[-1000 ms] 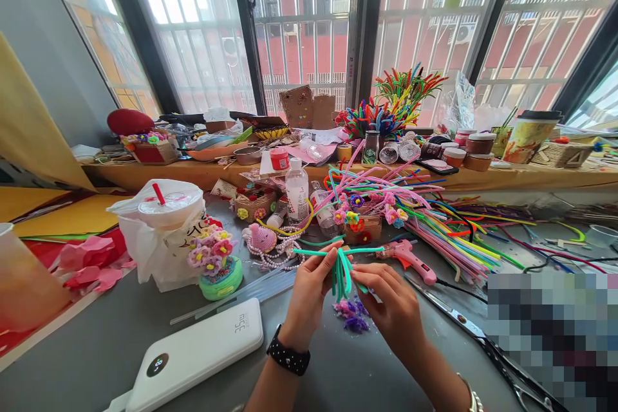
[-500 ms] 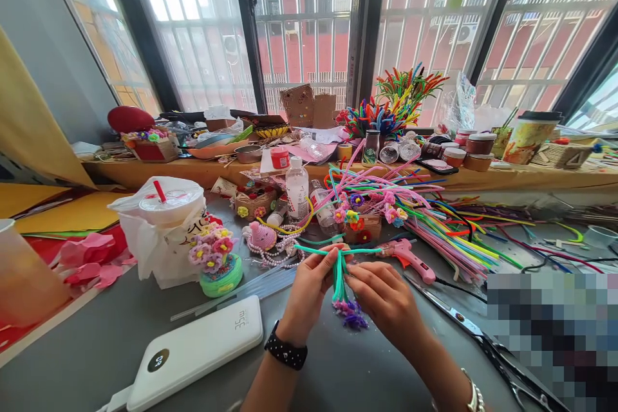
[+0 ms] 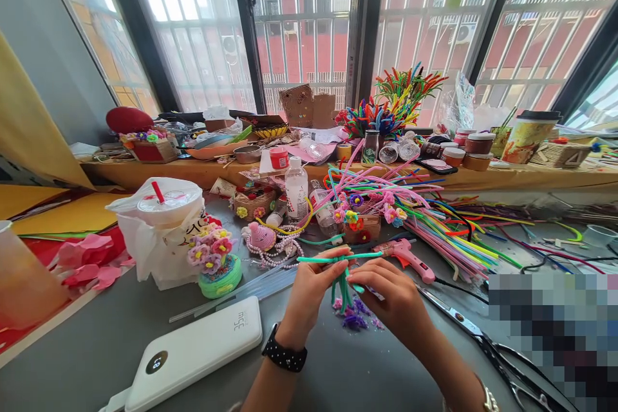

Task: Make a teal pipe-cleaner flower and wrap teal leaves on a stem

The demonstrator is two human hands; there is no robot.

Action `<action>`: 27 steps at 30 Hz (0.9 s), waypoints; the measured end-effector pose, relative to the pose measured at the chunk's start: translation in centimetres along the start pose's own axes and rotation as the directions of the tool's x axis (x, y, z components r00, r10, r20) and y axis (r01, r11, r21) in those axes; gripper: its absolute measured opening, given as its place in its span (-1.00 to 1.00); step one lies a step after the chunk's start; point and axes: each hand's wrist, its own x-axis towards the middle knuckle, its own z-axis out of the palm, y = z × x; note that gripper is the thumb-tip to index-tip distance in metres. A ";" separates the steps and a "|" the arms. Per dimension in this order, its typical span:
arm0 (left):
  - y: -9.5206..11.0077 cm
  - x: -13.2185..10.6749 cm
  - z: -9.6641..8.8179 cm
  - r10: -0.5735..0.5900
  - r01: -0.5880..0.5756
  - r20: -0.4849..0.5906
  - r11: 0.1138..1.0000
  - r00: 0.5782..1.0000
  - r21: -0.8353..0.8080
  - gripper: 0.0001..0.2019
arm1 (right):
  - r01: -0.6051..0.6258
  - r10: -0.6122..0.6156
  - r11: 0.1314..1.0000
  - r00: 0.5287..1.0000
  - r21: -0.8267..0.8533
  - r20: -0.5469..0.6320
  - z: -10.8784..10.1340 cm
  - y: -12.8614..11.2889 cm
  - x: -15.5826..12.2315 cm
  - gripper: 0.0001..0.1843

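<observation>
My left hand [image 3: 313,283] is closed on a bunch of green pipe cleaners [image 3: 342,296] that hang below the fingers. Purple and pink fuzzy flowers [image 3: 355,320] show at the bunch's lower end. A separate green pipe cleaner [image 3: 367,255] lies crosswise over the top, sticking out to both sides. My right hand [image 3: 396,290] is closed beside the bunch, its fingertips on a green pipe cleaner whose short end [image 3: 358,288] pokes out under them. Part of the bunch is hidden behind the fingers.
A pink glue gun [image 3: 410,259] lies beyond my right hand and scissors [image 3: 458,317] to its right. On the left are a white power bank [image 3: 197,354], a flower pot craft [image 3: 219,277] and a bagged drink cup [image 3: 168,225]. Loose pipe cleaners [image 3: 449,244] cover the back right.
The right fingers have curled in and now hold a green pipe cleaner end pointing outward. The bunch has turned slightly, with its flowers partly spread. The crosswise pipe cleaner has tilted a little.
</observation>
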 end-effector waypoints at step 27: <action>-1.0 -0.3 1.1 0.457 -0.481 0.182 0.711 0.871 0.513 -0.90 | -0.620 0.457 0.668 0.778 0.412 0.430 -2.5 0.6 4.1 -0.82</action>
